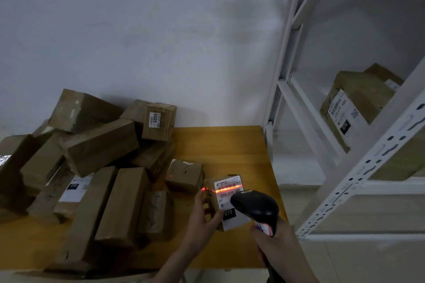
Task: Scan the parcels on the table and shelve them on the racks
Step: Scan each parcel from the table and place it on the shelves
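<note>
A small parcel (226, 202) is held up just above the right end of the desk (220, 142), gripped by the left hand (202, 216), whose fingers (199, 195) are curled round its left edge. A black scanner (256, 208) is gripped by the right hand (271, 239) just right of the parcel, its handle enclosed by the fingers. A red scan line is cast across the barcode at the top of the white label (230, 197).

A misread is judged possible: the line runs off the label's left edge onto the left hand, and the label is tilted, so the code may be caught only partly. The parcel is pinched from one side only, so it could be twisted or dropped if the grip is loosened. The loosely stacked heap of boxes (96, 156), left of the parcel on the desk, could be toppled by a careless reach.

On the white rack (358, 167), right of the parcel, one shelf is seen to carry a labelled box (358, 103) with another behind it. The other shelves in view cannot be made out clearly.
</note>
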A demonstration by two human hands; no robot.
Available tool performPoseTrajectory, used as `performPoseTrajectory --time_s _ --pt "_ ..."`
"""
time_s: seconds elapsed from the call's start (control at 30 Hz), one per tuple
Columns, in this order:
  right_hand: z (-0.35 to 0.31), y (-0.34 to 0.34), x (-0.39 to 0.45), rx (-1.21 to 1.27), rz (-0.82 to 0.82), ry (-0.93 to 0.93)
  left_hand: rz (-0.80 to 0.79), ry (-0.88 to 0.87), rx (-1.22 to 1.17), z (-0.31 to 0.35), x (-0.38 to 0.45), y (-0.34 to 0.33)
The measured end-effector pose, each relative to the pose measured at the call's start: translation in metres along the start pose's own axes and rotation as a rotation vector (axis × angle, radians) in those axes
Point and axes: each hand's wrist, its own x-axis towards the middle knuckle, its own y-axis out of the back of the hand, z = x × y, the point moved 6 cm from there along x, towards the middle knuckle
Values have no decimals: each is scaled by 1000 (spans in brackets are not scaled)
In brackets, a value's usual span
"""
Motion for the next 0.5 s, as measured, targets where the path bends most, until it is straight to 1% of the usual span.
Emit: performPoseTrajectory --time_s 0.13,0.27,0.33,0.43,0.5 --pt "4 3 5 37 10 25 17 13 -31 -1 -1 5" --pt "21 8 27 28 65 18 36 28 -65 -2 -5 20" --pt "39 7 50 21 85 -33 55 46 -80 -6 -7 32" --pt "68 -3 91 23 30 -155 76 63 -83 -13 -8 53" --pt "84 -14 120 -1 0 -187 80 73 -90 -16 -7 65"
